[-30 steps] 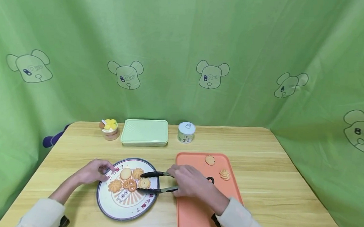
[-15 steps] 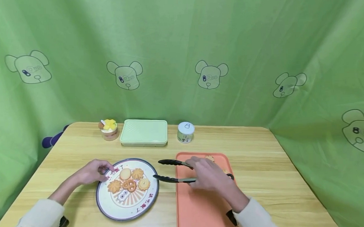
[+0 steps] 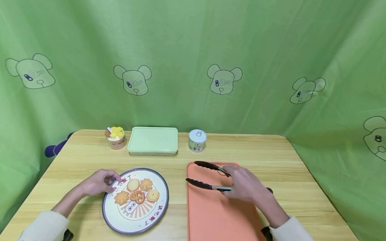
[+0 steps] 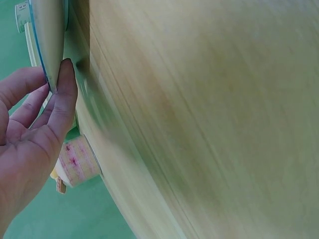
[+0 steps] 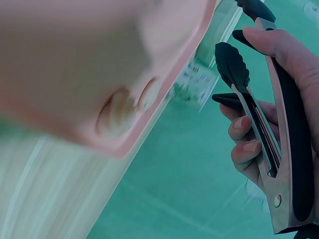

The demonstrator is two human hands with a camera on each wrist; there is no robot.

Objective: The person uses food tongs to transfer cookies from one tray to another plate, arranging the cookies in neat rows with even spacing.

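My left hand [image 3: 99,182] pinches the left rim of a white plate [image 3: 118,220] with a dark blue edge. In the left wrist view the plate's edge lies between thumb and fingers. Several cookies, among them a pretzel-shaped cookie [image 3: 137,197] and a round smooth cookie [image 3: 133,184], are grouped on the plate. My right hand [image 3: 243,185] grips black-and-silver tongs [image 5: 294,139] over the orange tray [image 3: 209,219]. The tong tips are spread, with nothing between them. A swirled cookie [image 5: 117,113] and a round cookie [image 5: 148,94] lie at the tray's far end, mostly hidden from the head view.
Along the back of the wooden table [image 3: 277,156] stand a dessert cup [image 3: 117,141] with yellow topping, a pale green lidded box [image 3: 153,139] and a small can [image 3: 197,141]. A green curtain [image 3: 177,39] hangs behind.
My right hand has moved the tongs from over the plate rightwards to above the tray's far half. The left hand and the cookies on the plate have stayed put.
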